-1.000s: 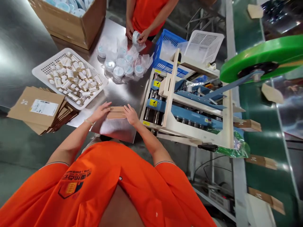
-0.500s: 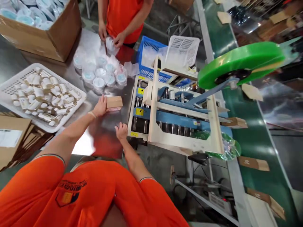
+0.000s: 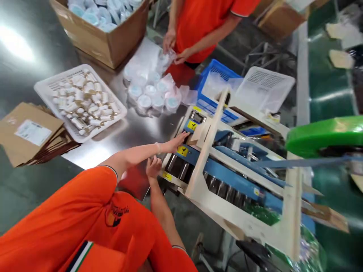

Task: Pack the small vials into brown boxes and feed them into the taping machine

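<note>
My left hand [image 3: 177, 143] reaches over the infeed of a carton-sealing machine [image 3: 211, 166], fingers stretched out. Just beyond its fingertips the end of a small brown cardboard box [image 3: 193, 142] shows at the machine's mouth; most of it is hidden by the frame. Whether the fingers touch the box I cannot tell. My right hand [image 3: 153, 167] rests at the near corner of the infeed by the table edge, fingers loosely bent and apart, holding nothing that I can see.
A white basket of small white-and-gold bottles [image 3: 121, 109] and flattened cartons [image 3: 17, 124] lie left. Wrapped round containers [image 3: 150, 90] lie near a co-worker's hands [image 3: 181, 56]. Behind the machine stands a blue crate [image 3: 205, 85]; a green tape roll [image 3: 326, 136] and conveyor [image 3: 323, 98] are right.
My left hand has moved right from the table to the machine's infeed, and the cardboard box has gone from the table into its mouth. My right hand stays near the corner. The view has shifted.
</note>
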Available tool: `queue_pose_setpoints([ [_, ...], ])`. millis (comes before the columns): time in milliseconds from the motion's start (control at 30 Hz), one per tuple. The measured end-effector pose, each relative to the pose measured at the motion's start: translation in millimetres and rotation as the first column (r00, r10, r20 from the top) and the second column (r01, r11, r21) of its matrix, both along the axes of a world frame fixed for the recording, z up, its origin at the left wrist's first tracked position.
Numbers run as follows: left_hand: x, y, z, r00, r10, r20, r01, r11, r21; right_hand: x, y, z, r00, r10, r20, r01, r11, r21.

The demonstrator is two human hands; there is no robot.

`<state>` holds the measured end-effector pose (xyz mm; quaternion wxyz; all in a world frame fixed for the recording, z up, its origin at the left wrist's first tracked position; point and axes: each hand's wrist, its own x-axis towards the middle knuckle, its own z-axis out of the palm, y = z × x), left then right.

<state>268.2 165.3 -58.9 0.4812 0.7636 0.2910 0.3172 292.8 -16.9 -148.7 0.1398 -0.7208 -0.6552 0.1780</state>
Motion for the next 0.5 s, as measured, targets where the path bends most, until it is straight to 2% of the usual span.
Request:
queue_pose_setpoints([
  [33, -35, -21, 6.6, 0.998, 0.065, -0.007, -0.065, 0.998, 0.012, 0, 0, 5, 1.000, 0.002, 0.007, -0.002, 0.999, -0.036],
  [100, -122, -65, 24.5, 0.969, 0.240, -0.052, -0.238, 0.971, 0.034, 1, 2, 14, 0.999, 0.007, 0.040, -0.003, 0.995, -0.104],
  [133, -172, -87, 35.4, 0.917, 0.381, -0.121, -0.376, 0.925, 0.063, 0, 3, 18, 0.999, 0.005, 0.051, 0.001, 0.993, -0.116],
  [167, -225, -109, 47.0, 0.813, 0.550, -0.194, -0.542, 0.835, 0.095, -3, 7, 23, 0.999, 0.002, 0.049, 0.003, 0.995, -0.104],
  [200, -278, -131, 58.6, 0.655, 0.710, -0.258, -0.702, 0.698, 0.138, -10, 13, 28, 1.000, 0.006, 0.028, -0.004, 0.998, -0.065],
  [233, -330, -152, 69.5, 0.446, 0.841, -0.306, -0.839, 0.512, 0.184, -22, 22, 34, 0.999, 0.031, -0.009, -0.031, 0.999, -0.007],
  [267, -380, -174, 79.0, 0.221, 0.913, -0.344, -0.924, 0.308, 0.224, -41, 32, 41, 0.995, 0.086, -0.057, -0.083, 0.995, 0.063],
  [333, -463, -215, 91.5, -0.061, 0.933, -0.356, -0.967, 0.034, 0.254, -102, 56, 60, 0.949, 0.286, -0.135, -0.255, 0.944, 0.207],
  [367, -495, -234, 93.9, -0.217, 0.893, -0.394, -0.959, -0.120, 0.255, -142, 68, 73, 0.896, 0.416, -0.156, -0.369, 0.892, 0.261],
  [400, -520, -251, 93.9, -0.303, 0.847, -0.437, -0.947, -0.215, 0.241, -186, 79, 86, 0.819, 0.549, -0.164, -0.493, 0.822, 0.286],
  [433, -537, -265, 91.7, -0.333, 0.815, -0.475, -0.941, -0.254, 0.223, -233, 89, 100, 0.738, 0.655, -0.163, -0.601, 0.747, 0.284],
  [467, -548, -277, 88.1, -0.321, 0.797, -0.512, -0.947, -0.253, 0.200, -280, 97, 114, 0.674, 0.721, -0.159, -0.675, 0.689, 0.263],
  [500, -554, -286, 83.4, -0.255, 0.805, -0.536, -0.966, -0.191, 0.173, -323, 103, 128, 0.631, 0.761, -0.152, -0.729, 0.648, 0.221],
])
